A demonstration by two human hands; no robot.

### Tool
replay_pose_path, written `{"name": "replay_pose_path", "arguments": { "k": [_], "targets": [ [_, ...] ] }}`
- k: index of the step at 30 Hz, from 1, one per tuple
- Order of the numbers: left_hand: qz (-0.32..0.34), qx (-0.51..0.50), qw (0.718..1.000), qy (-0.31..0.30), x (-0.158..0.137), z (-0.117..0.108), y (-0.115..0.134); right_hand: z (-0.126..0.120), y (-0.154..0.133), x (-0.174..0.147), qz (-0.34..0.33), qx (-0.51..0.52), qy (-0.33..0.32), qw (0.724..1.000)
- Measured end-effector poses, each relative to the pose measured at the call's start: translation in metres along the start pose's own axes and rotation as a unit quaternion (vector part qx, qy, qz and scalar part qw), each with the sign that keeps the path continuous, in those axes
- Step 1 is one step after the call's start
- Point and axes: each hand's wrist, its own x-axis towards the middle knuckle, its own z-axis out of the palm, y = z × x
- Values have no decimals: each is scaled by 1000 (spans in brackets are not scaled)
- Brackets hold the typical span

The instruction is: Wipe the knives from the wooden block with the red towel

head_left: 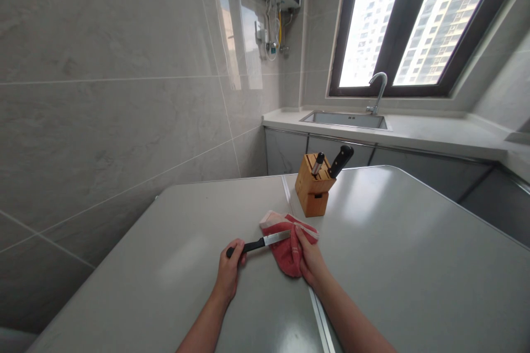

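Observation:
My left hand [232, 265] is closed round the black handle of a kitchen knife [276, 237], whose blade points right. A red and white cloth [285, 256] is bunched in my right hand [309, 259], with the thumb on top. The cloth wraps the tip end of the blade, so that end is hidden. Just beyond the cloth stands a wooden knife block [313, 190]. Two handles stick up from its slots: a large black one [341, 161] at the right and a smaller black and silver one [318, 164].
Both hands are over a pale table [186, 226] with a metal seam [321, 320] down its middle. Behind it runs a counter with a sink [345, 119] and a faucet [379, 91] below a window. A tiled wall [124, 121] borders the left side.

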Motion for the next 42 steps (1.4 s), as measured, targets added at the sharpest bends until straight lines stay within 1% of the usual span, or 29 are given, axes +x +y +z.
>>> {"name": "replay_pose_path", "arguments": {
  "k": [9,14,19,28,31,38,42],
  "targets": [
    [1,36,999,-39,-1,-2,0,1,-3,0,18,7,24,1000],
    [20,57,997,-53,-3,0,3,-3,-1,3,9,10,20,1000],
    [23,73,995,-65,-2,-1,4,-3,0,3,1,1,19,1000],
    [56,127,985,-104,-4,-2,7,-5,1,4,7,-2,10,1000],
    [60,137,983,-110,-4,0,7,-5,1,4,9,1,3,1000],
    [50,124,986,-102,-5,2,10,-7,2,4,7,-13,-1,1000],
    [55,130,983,-114,-5,1,11,-8,3,5,10,-7,1,1000]
  ]
}}
